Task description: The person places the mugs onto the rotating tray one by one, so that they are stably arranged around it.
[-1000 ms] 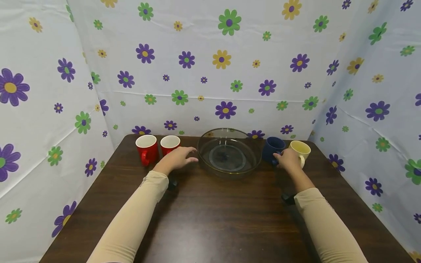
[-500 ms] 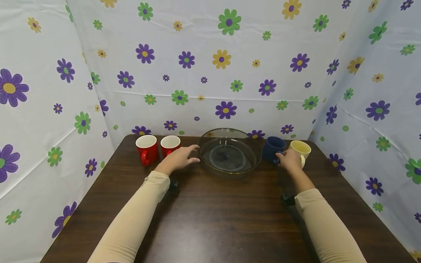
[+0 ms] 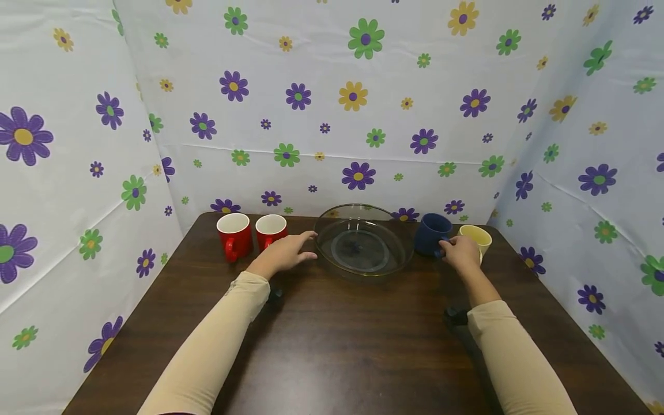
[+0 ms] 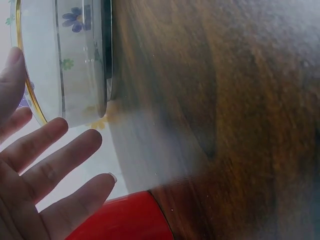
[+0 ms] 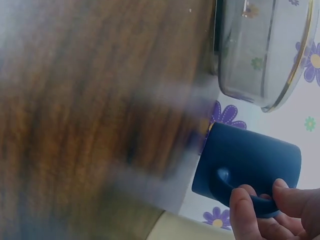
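In the head view my right hand [image 3: 461, 253] pinches the handle of a dark blue mug [image 3: 430, 235]. The right wrist view shows the thumb and fingers on that handle, with the blue mug [image 5: 250, 160] slightly tilted. A yellow mug [image 3: 476, 235] stands just right of it, partly behind the hand. My left hand [image 3: 284, 252] is at the left side of a clear glass bowl [image 3: 358, 270], fingers spread. Whether its fingertips touch the rim I cannot tell. Close to its left are two red mugs, one [image 3: 236, 237] fully seen and another [image 3: 271, 228] partly covered by the hand.
A dark brown wooden table [image 3: 337, 346] carries everything. White sheets with printed flowers [image 3: 358, 173] close off the back and both sides. The glass bowl stands between the red mugs and the blue mug.
The blue mug has risen slightly with my right hand. My left hand stays beside the bowl, barely moved. The head view has shifted a little.
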The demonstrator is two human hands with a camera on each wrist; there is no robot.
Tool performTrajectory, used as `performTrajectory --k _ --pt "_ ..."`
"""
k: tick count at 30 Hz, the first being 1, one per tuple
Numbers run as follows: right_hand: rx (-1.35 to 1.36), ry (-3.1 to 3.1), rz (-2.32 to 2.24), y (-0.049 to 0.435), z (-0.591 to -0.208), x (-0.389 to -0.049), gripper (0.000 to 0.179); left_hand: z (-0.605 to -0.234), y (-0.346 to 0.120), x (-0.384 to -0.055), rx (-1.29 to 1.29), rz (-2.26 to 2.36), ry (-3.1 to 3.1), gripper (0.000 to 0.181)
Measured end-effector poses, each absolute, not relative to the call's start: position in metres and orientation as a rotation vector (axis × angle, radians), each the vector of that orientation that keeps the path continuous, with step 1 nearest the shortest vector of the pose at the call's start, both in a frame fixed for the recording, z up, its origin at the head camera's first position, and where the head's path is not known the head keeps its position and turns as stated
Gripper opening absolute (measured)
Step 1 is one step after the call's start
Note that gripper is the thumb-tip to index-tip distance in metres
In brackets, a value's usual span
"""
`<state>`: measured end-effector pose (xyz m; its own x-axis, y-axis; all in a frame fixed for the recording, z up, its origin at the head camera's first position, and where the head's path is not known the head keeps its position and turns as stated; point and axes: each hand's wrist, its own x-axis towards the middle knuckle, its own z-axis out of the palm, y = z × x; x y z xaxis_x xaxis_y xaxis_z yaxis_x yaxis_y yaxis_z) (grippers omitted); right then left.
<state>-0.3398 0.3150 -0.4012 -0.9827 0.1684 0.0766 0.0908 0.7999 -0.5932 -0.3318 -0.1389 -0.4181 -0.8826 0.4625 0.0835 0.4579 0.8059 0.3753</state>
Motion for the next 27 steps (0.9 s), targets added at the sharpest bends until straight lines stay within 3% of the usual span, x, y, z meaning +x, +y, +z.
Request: performTrajectory --k 27 --pt "-0.159 -2.829 0.899 0.314 -0.375 -0.339 0.039 -0.42 -0.137 -0.333 0.756 0.619 2.97 0.067"
